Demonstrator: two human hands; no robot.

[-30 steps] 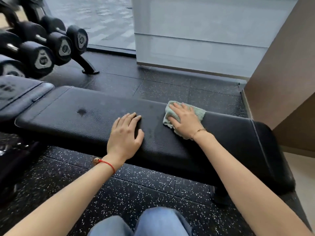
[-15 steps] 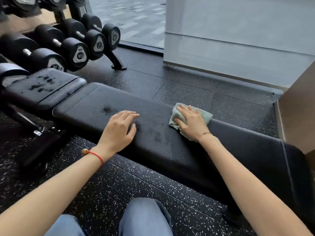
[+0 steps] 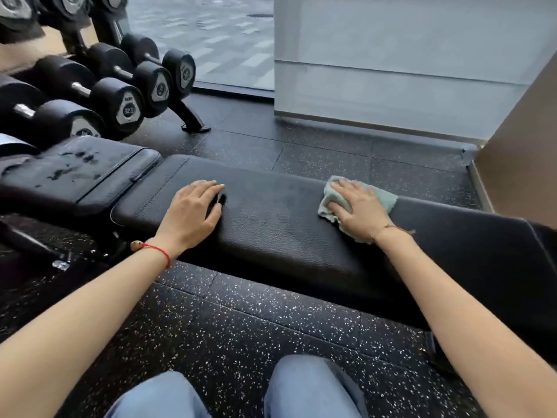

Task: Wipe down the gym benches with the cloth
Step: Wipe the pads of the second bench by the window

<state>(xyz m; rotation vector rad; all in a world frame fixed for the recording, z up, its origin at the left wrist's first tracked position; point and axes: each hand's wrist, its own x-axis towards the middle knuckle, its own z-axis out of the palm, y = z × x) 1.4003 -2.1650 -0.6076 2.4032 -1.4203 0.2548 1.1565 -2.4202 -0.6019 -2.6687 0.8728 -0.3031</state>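
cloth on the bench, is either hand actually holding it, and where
The right hand presses the cloth flat under its palm, over the middle; the left hand holds nothing.

- A long table (image 3: 286, 230) lies across the floor (image 3: 256, 321).
- Left hand (image 3: 193, 215) rests flat on it.
- Right hand (image 3: 358, 212) presses a cloth (image 3: 382, 199) on it, further right.
- Dumbbell rack (image 3: 120, 86) stands behind, left.

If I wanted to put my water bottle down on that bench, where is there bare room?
The long pad is bare between the left hand and the right hand, which presses the cloth. It is also bare right of the cloth. The seat pad at left has wet marks, with dumbbells crowded behind it.
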